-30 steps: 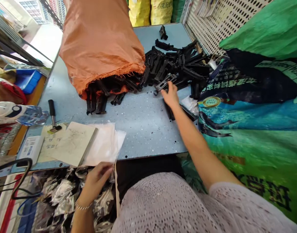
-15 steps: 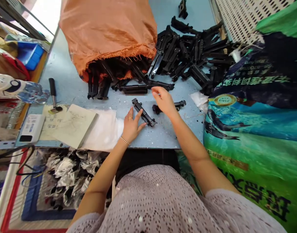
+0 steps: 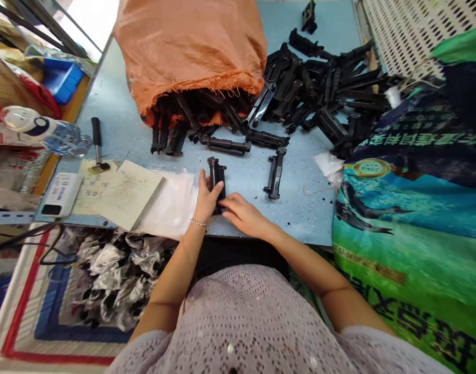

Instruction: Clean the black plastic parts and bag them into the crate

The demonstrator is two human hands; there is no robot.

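A long black plastic part (image 3: 216, 176) stands nearly lengthwise to me near the table's front edge. My left hand (image 3: 207, 201) is closed round its left side, thumb across the top. At its lower end, the fingers of my right hand (image 3: 243, 214) are bent against it; their tips are partly hidden. To the right lies a second black part (image 3: 275, 174), apart from both hands. Many similar parts (image 3: 292, 88) are heaped at the back, and more spill from the mouth of an orange woven sack (image 3: 194, 47).
On the left are clear plastic bags (image 3: 171, 200), a paper pad (image 3: 132, 192), a white device (image 3: 62, 193), a black-handled brush (image 3: 96, 137) and a plastic bottle (image 3: 62, 136). A large green-blue sack (image 3: 409, 208) borders the right. Below left, a crate (image 3: 46, 322) holds wrapped pieces.
My left hand has closed round the near part, now turned more upright in view. My right hand has come down and left to it. The second part has swung from crosswise to lengthwise.
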